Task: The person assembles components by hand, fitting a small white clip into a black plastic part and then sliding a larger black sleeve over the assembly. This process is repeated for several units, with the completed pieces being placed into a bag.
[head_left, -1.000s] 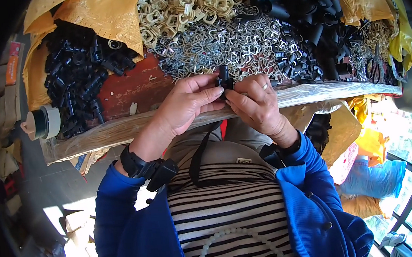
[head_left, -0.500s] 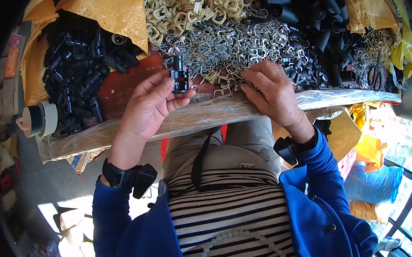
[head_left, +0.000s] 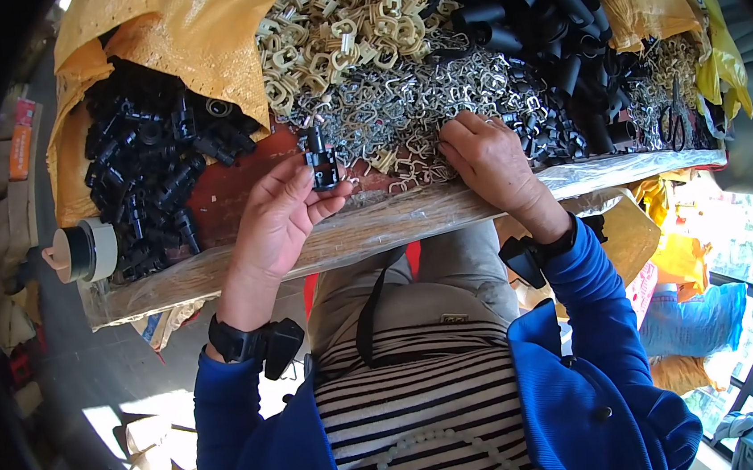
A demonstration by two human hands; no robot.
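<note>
A black plastic fitting (head_left: 323, 170) with a narrow stem stands upright between the thumb and fingers of my left hand (head_left: 272, 222), just above the near edge of the table. Over to the right, my right hand (head_left: 488, 162) bends its fingers down into a spread of small silvery metal clips (head_left: 400, 99). Its fingertips are drawn together and partly hidden, so what they pinch, if anything, cannot be made out. More black fittings (head_left: 140, 144) lie heaped to the left of my left hand. Cream plastic clips (head_left: 350, 40) are piled beyond the metal ones.
Black tubes (head_left: 545, 14) fill the far right of the table. Yellow woven sacks (head_left: 199, 49) lie at the far left, with another sack (head_left: 638, 2) at the right. A wooden table edge (head_left: 340, 231) runs before me. A tape roll (head_left: 100, 248) sits at the left corner.
The view has shifted a little, so the table sits lower at the left. My right fingers have curled in closer over the metal clips. The left hand keeps its hold on the fitting.
</note>
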